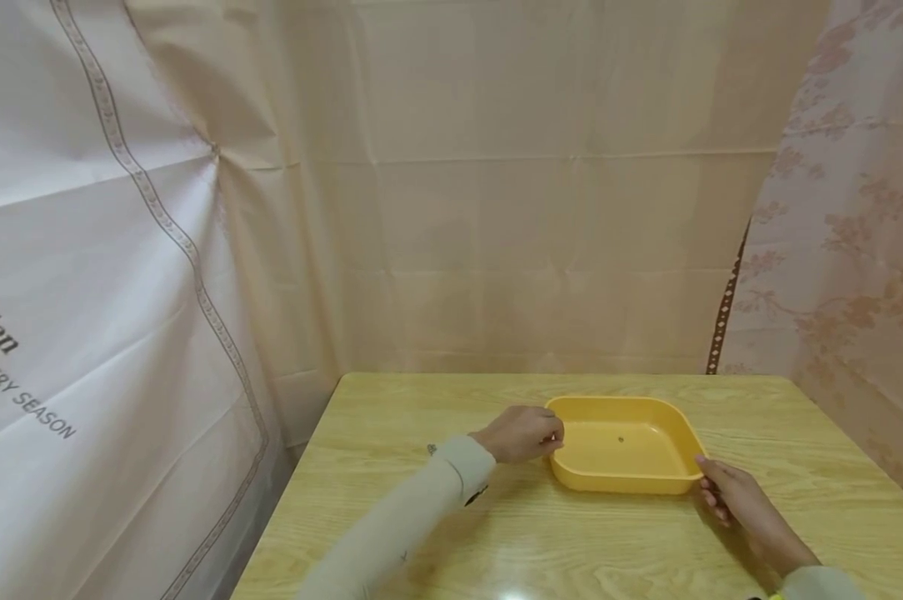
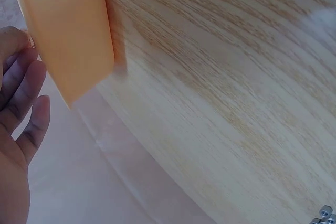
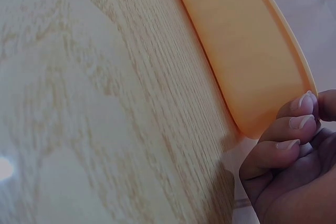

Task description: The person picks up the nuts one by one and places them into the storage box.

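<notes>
A shallow yellow plastic tray (image 1: 625, 482) with rounded corners sits on the wooden table. At its left side, my left hand (image 1: 521, 433) pinches the rim. The left wrist view shows that hand (image 2: 21, 87) at the tray's wall (image 2: 73, 30), thumb and index finger meeting at the edge. My right hand (image 1: 738, 497) pinches the rim near the front right corner, thumb on top. In the right wrist view the fingers (image 3: 281, 153) curl under the tray's rim. A small dark mark shows on the tray's floor.
The light wood-grain table (image 1: 391, 400) stretches left and in front of the tray. A beige curtain (image 1: 496, 217) hangs behind it, a white printed one (image 1: 122, 350) at left and a floral one (image 1: 856, 217) at right. Small metal parts (image 2: 325, 214) show in the left wrist view.
</notes>
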`<state>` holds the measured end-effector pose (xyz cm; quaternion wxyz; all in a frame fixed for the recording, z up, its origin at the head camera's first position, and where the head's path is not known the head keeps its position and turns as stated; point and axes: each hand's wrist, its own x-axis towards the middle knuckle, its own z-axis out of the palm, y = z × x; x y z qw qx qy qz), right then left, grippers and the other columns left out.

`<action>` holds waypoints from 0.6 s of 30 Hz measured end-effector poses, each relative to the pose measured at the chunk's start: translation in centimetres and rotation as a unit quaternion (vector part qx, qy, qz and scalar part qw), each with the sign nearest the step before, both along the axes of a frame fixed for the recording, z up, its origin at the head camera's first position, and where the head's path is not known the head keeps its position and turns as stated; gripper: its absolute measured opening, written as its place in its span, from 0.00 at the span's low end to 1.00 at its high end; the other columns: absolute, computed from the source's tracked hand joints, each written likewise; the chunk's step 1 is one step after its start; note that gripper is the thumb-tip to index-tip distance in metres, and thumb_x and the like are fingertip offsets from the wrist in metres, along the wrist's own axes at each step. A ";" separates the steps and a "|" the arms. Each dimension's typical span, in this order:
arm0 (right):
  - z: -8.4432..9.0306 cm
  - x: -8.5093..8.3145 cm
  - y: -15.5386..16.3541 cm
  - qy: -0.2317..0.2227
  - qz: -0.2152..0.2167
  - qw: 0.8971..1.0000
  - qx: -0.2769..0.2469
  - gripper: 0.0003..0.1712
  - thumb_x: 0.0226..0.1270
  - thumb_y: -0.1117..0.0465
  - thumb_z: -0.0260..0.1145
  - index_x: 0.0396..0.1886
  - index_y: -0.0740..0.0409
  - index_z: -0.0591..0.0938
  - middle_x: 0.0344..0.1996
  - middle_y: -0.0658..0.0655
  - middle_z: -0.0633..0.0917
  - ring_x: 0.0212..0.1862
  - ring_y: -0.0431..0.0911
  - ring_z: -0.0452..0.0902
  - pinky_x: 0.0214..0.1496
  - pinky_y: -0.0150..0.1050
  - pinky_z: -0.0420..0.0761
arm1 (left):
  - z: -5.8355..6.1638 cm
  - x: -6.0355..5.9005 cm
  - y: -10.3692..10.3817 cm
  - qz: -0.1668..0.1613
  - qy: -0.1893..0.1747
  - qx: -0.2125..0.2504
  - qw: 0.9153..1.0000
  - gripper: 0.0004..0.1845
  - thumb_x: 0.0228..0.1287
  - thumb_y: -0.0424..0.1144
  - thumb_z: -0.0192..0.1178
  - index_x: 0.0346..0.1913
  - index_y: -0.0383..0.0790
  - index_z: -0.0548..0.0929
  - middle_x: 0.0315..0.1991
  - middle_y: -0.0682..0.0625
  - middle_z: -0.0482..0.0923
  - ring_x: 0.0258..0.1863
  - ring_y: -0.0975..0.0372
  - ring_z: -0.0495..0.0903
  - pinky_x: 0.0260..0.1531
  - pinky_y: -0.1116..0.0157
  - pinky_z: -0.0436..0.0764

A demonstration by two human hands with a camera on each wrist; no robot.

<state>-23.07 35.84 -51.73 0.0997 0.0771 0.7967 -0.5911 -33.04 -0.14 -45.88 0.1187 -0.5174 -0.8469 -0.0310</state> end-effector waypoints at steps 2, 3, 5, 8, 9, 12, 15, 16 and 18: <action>0.0 0.0 0.0 0.002 0.002 1.000 0.003 0.29 0.83 0.36 0.46 0.33 0.56 0.70 0.23 0.48 0.71 0.21 0.39 0.65 0.23 0.33 0.70 | -0.1 0.0 0.1 -0.001 0.003 0.000 1.000 0.06 0.75 0.45 0.63 0.42 0.50 0.87 0.37 0.61 0.82 0.32 0.75 0.75 0.35 0.81 0.73; 0.0 0.1 -0.1 0.003 0.002 1.000 0.003 0.29 0.83 0.36 0.46 0.33 0.56 0.70 0.23 0.48 0.71 0.21 0.39 0.65 0.23 0.33 0.70 | -0.1 0.1 0.2 -0.002 0.004 -0.001 1.000 0.06 0.75 0.45 0.63 0.42 0.50 0.87 0.37 0.61 0.83 0.32 0.75 0.75 0.35 0.81 0.73; 0.1 0.1 -0.1 0.004 -0.001 1.000 0.001 0.29 0.82 0.36 0.46 0.33 0.56 0.70 0.23 0.48 0.71 0.21 0.39 0.65 0.23 0.33 0.70 | 0.0 0.1 0.3 -0.003 0.002 -0.001 1.000 0.06 0.75 0.45 0.63 0.43 0.50 0.88 0.38 0.60 0.83 0.32 0.75 0.76 0.34 0.81 0.73; 0.1 0.1 -0.1 0.004 0.002 1.000 0.001 0.29 0.83 0.36 0.46 0.33 0.56 0.70 0.23 0.48 0.71 0.21 0.39 0.64 0.23 0.33 0.70 | 0.0 0.2 0.5 -0.002 -0.001 -0.005 1.000 0.06 0.76 0.45 0.62 0.43 0.50 0.88 0.39 0.60 0.83 0.32 0.75 0.76 0.34 0.81 0.73; 0.2 0.1 -0.1 0.003 0.000 1.000 0.000 0.29 0.82 0.36 0.46 0.33 0.56 0.70 0.23 0.48 0.71 0.21 0.39 0.64 0.23 0.33 0.70 | 0.0 0.2 0.5 -0.001 -0.003 -0.007 1.000 0.06 0.76 0.45 0.62 0.44 0.50 0.88 0.39 0.60 0.83 0.32 0.75 0.76 0.34 0.81 0.73; 0.2 0.1 -0.1 0.003 0.004 1.000 0.003 0.30 0.82 0.35 0.46 0.33 0.56 0.70 0.23 0.48 0.71 0.21 0.39 0.64 0.23 0.33 0.70 | 0.0 0.2 0.7 0.001 -0.004 -0.013 1.000 0.06 0.76 0.45 0.62 0.44 0.50 0.88 0.39 0.60 0.83 0.32 0.75 0.76 0.34 0.81 0.73; 0.3 0.1 -0.1 0.001 0.001 1.000 0.000 0.30 0.82 0.35 0.46 0.32 0.56 0.70 0.23 0.48 0.71 0.21 0.39 0.64 0.23 0.33 0.70 | 0.0 0.2 0.8 0.002 -0.006 -0.017 1.000 0.07 0.76 0.45 0.62 0.44 0.50 0.88 0.39 0.60 0.83 0.32 0.75 0.75 0.34 0.81 0.73; 0.3 0.1 -0.1 0.003 0.004 1.000 0.001 0.30 0.82 0.35 0.46 0.32 0.56 0.70 0.23 0.48 0.71 0.21 0.39 0.64 0.23 0.33 0.70 | 0.0 0.2 0.9 0.001 -0.006 -0.018 1.000 0.07 0.76 0.45 0.62 0.44 0.50 0.88 0.39 0.60 0.83 0.32 0.75 0.75 0.34 0.81 0.73; 0.3 0.1 -0.1 0.004 0.004 1.000 -0.001 0.30 0.82 0.35 0.46 0.32 0.56 0.69 0.23 0.48 0.71 0.21 0.39 0.64 0.23 0.33 0.70 | 0.1 0.2 1.0 -0.003 -0.003 -0.018 1.000 0.06 0.76 0.45 0.62 0.44 0.50 0.88 0.39 0.60 0.82 0.32 0.75 0.75 0.34 0.82 0.72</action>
